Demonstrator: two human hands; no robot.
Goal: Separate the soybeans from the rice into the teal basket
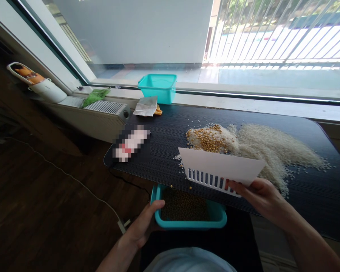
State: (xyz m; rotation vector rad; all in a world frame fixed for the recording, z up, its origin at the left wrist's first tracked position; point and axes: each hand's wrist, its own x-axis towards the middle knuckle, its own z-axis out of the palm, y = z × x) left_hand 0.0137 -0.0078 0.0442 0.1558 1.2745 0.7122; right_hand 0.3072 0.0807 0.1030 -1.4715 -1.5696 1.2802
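- Your left hand [148, 218] grasps the left end of the lower turquoise tub [191, 225], thumb over its rim; a slack grip could tip it and spill the beans [184, 206] inside.
- Two stray soybeans [190, 187] lie just above the tub, near the edge of the surface [164, 151]; a nudge could drop them wide.
- Beyond the tub, the soybean heap [211, 142] mingles with rice; a broad sweep could drag grains along.
- Your right hand [262, 194] pinches the slotted white scraper [219, 166] above the tub's right side; twisting could scatter beans.
- Right of the tub spreads the rice [272, 145]; your right wrist could smear it.
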